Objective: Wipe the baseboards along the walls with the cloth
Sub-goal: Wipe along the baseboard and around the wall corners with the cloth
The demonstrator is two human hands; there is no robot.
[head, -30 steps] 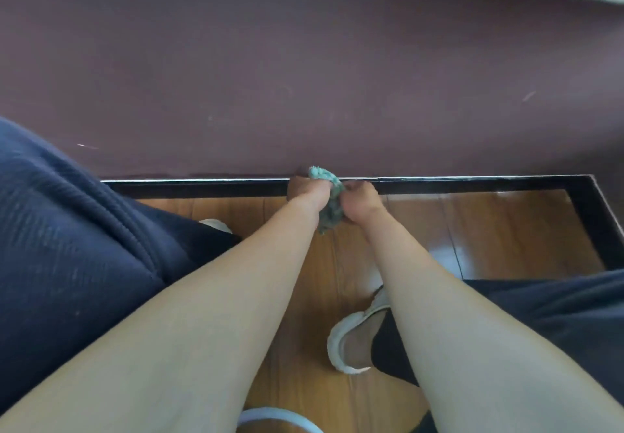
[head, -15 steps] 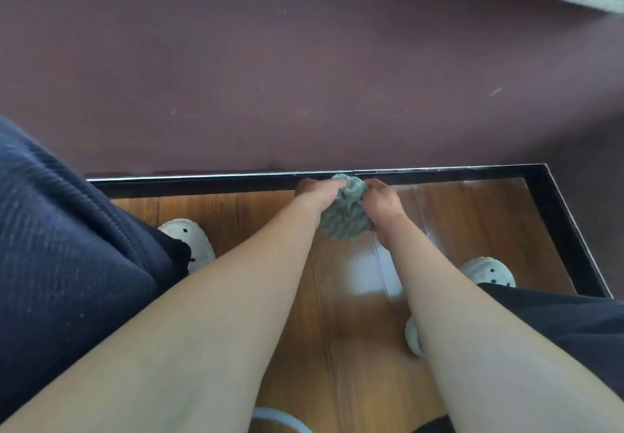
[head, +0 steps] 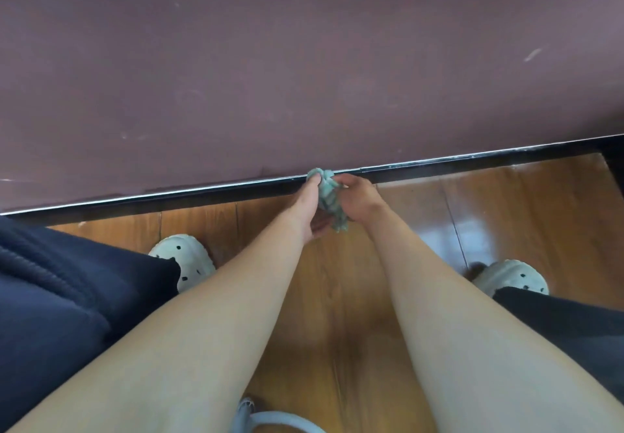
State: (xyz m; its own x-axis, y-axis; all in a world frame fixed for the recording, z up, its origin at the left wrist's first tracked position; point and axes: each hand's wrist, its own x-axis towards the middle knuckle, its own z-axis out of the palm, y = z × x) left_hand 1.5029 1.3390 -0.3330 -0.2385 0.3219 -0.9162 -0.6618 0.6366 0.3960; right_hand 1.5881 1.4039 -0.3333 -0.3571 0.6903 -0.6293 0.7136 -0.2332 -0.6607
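A bunched grey-green cloth (head: 329,198) hangs between my two hands just in front of the black baseboard (head: 202,193), which runs along the foot of the dark purple wall (head: 304,61). My left hand (head: 309,203) grips the cloth from the left, its thumb up at the cloth's top edge. From the right, my right hand (head: 358,201) holds it with curled fingers. The cloth's top reaches the baseboard's upper edge; whether it touches is unclear.
Glossy wooden floor (head: 337,297) lies below the baseboard. White perforated clogs stand at the left (head: 189,257) and right (head: 510,277), with dark shorts over both knees. A second black baseboard (head: 613,162) meets the first at the right corner. A pale rounded object (head: 270,421) shows at the bottom edge.
The view has shifted left and tilted, so the corner now sits at the far right edge. Both hands still hold the cloth by the baseboard; it is squeezed narrower than half a second ago.
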